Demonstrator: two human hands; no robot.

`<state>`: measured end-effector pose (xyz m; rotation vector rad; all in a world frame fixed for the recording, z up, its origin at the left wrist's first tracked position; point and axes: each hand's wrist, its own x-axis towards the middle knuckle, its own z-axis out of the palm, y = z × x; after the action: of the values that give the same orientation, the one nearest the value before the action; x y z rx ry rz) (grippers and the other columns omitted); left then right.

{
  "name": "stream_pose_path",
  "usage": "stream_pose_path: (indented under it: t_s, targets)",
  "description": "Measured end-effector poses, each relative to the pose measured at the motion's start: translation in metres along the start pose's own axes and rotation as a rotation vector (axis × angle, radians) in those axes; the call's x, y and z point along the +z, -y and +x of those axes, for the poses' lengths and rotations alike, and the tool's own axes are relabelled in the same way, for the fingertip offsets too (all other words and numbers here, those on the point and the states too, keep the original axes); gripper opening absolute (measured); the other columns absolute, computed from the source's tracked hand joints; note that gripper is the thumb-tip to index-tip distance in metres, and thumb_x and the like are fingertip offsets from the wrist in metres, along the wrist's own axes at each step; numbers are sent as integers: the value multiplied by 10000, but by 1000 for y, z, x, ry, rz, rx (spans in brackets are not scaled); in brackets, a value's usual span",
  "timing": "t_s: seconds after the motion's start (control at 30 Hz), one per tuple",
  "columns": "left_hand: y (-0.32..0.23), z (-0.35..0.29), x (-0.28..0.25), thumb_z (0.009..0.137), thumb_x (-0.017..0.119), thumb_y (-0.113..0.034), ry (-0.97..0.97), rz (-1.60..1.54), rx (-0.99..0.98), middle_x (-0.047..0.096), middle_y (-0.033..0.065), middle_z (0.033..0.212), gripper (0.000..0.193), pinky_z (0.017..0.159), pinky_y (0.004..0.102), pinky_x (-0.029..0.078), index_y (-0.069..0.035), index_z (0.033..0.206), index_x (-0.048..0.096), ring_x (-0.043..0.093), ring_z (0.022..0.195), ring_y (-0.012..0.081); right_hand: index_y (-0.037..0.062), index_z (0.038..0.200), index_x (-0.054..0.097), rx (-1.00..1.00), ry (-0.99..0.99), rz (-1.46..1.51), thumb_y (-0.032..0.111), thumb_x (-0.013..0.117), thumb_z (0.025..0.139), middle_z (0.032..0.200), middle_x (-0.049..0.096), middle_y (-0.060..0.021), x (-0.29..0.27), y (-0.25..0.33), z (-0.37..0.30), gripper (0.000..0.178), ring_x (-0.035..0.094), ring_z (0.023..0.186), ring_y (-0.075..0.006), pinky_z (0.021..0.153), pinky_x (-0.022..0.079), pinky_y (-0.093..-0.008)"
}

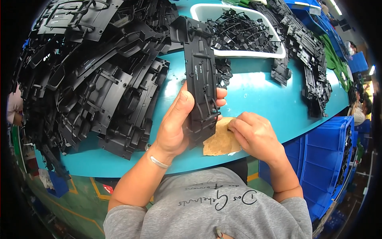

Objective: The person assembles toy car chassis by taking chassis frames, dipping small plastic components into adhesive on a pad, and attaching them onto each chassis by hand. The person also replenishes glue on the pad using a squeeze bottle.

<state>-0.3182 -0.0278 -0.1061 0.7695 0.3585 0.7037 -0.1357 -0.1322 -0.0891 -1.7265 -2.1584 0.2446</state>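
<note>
Left hand (175,125) wrapped around long black plastic moulding (201,85), held roughly upright over teal tabletop (254,89). Right hand (254,135) pinches brown abrasive-looking sheet (221,141) against the moulding's lower end; contact point probably hidden. Big heap of black mouldings (91,75) left, white tray (238,53) of black scraps behind, blue crates (324,159) right.

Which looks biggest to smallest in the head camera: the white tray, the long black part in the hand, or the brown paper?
1. white tray, though it lies farther away
2. long black part, close behind it
3. brown paper, clearly smallest
</note>
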Motion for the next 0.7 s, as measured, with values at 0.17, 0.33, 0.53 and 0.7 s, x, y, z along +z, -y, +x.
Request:
stream_pose_path:
  t_s: [0.17, 0.33, 0.53, 0.7]
  targets:
    - [1, -1, -1, 948, 356, -594, 10, 8, -5, 493, 248, 1302, 777, 922, 395, 529, 67, 1358, 376, 550, 1158, 284, 23, 856, 604, 11, 34, 164, 33, 668, 736, 721, 568, -94, -7, -2, -6, 137, 587, 634, -239, 583, 481, -345]
    - [0, 1, 3, 951, 353, -591, -9, -19, -15, 488, 250, 1310, 776, 923, 401, 526, 63, 1368, 363, 546, 1165, 286, -5, 872, 603, 496, -70, 839, 107, 646, 866, 753, 629, -20, -9, -6, -15, 120, 519, 578, -72, 543, 444, -223]
    - [2, 0, 1, 948, 356, -597, -6, -1, -14, 492, 243, 1310, 788, 917, 395, 528, 81, 1350, 383, 551, 1160, 277, 27, 861, 583, 734, -90, 1971, 135, 624, 873, 750, 574, -35, 1, -22, -20, 116, 481, 609, -73, 522, 377, -190]
    - [2, -1, 0, 951, 342, -597, -11, 13, -17, 492, 240, 1311, 787, 913, 391, 532, 81, 1349, 387, 554, 1156, 275, 31, 858, 563, 721, -68, 2087, 141, 612, 872, 745, 534, -29, 3, -22, -22, 121, 447, 604, -76, 509, 354, -190]
